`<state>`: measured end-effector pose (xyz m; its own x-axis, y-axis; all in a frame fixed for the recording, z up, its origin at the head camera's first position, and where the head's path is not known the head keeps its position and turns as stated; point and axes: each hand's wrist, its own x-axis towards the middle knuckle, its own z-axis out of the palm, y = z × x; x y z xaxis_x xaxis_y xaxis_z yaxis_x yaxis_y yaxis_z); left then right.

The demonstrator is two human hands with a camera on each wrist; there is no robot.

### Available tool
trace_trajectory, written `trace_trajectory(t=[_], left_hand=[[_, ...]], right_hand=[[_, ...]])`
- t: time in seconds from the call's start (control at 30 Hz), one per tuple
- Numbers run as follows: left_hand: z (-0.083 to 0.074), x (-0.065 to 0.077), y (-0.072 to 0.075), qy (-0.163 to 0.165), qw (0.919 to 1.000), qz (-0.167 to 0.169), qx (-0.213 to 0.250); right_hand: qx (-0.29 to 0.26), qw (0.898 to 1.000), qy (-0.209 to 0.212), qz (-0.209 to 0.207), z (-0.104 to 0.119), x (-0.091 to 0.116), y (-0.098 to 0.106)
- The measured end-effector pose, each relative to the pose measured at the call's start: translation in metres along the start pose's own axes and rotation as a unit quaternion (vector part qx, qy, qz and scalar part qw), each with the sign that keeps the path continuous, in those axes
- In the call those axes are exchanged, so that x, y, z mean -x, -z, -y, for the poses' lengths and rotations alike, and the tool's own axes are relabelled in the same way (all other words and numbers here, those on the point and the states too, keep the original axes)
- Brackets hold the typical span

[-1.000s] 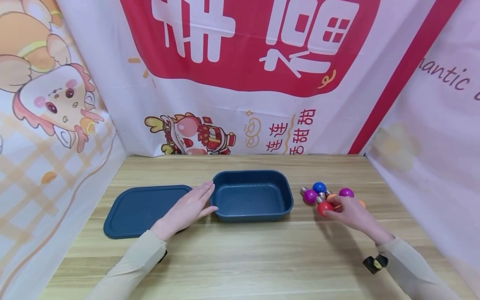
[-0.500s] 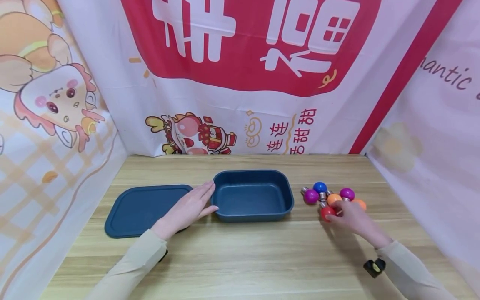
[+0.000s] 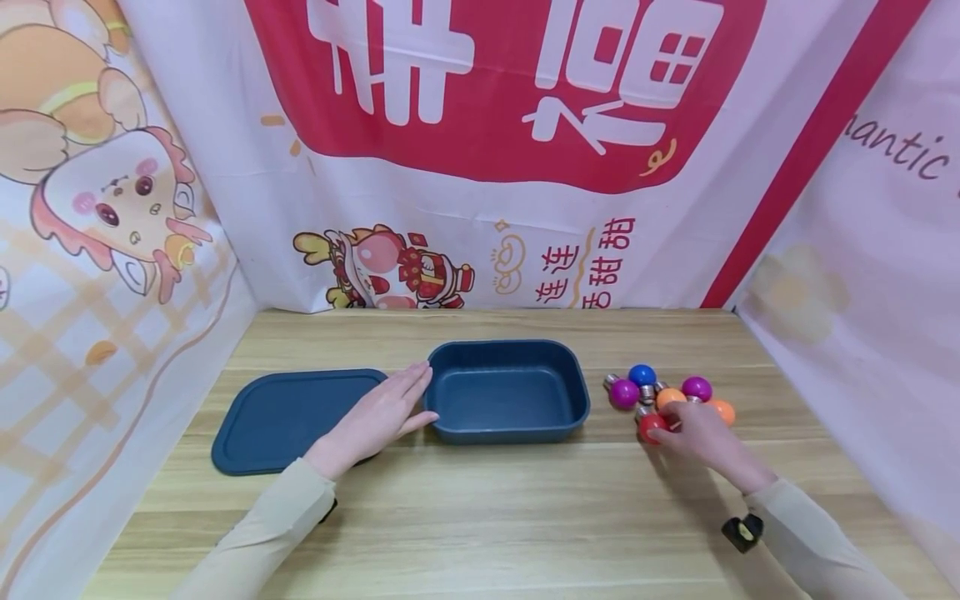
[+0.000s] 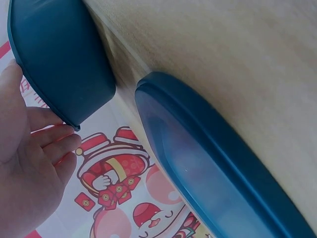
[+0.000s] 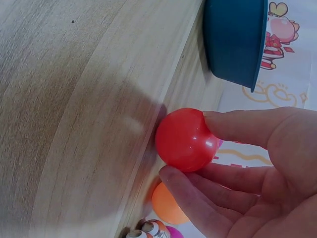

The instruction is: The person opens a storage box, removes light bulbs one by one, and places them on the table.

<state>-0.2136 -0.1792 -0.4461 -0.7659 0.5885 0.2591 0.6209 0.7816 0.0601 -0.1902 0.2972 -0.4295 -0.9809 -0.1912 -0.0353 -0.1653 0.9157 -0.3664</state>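
My right hand (image 3: 708, 437) pinches a red light bulb (image 3: 651, 429) between thumb and fingers, at the near side of a cluster of bulbs. In the right wrist view the round red globe (image 5: 185, 140) shows between thumb and fingertips, close over the wood. My left hand (image 3: 375, 421) lies with straight fingers against the left rim of an empty dark blue box (image 3: 506, 436). Seen from the left wrist, the fingertips of this hand (image 4: 34, 144) touch the box's rim. Left of the box, partly behind the left forearm, lies a matching flat lid (image 3: 288, 421).
Around the red bulb lie a blue bulb (image 3: 642, 375), a purple bulb (image 3: 624, 394), an orange bulb (image 3: 669, 398), a second purple bulb (image 3: 697, 387) and another orange bulb (image 3: 723, 411). Printed cloth (image 3: 480, 242) walls the wooden table (image 3: 495, 517) at the back and both sides.
The right hand and red bulb have shifted slightly toward the front of the table, uncovering more of the orange bulbs. The left hand stays at the box's rim.
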Motion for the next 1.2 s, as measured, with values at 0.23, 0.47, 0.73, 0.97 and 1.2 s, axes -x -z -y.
trace_trajectory(t=[0.23, 0.47, 0.73, 0.97, 1.2], left_hand=[[0.0001, -0.0003, -0.0002, 0.003, 1.0000, 0.004, 0.002], [0.0000, 0.0000, -0.0001, 0.005, 0.9999, 0.007, 0.006], [0.0009, 0.0010, -0.0022, 0.003, 1.0000, 0.006, 0.004], [0.0017, 0.0011, -0.0022, 0.004, 1.0000, 0.000, 0.009], [0.0018, 0.0010, -0.0020, 0.006, 0.9999, 0.005, 0.010]], right_hand=[[0.012, 1.000, 0.004, -0.004, 0.0014, -0.0014, -0.0004], [0.024, 1.000, 0.001, -0.010, 0.0024, -0.0025, -0.0023], [0.015, 1.000, 0.003, -0.013, 0.0034, -0.0040, -0.0016], [0.007, 1.000, -0.009, -0.006, 0.0016, -0.0064, 0.0012], [0.015, 1.000, 0.013, -0.022, 0.0009, -0.0053, 0.0017]])
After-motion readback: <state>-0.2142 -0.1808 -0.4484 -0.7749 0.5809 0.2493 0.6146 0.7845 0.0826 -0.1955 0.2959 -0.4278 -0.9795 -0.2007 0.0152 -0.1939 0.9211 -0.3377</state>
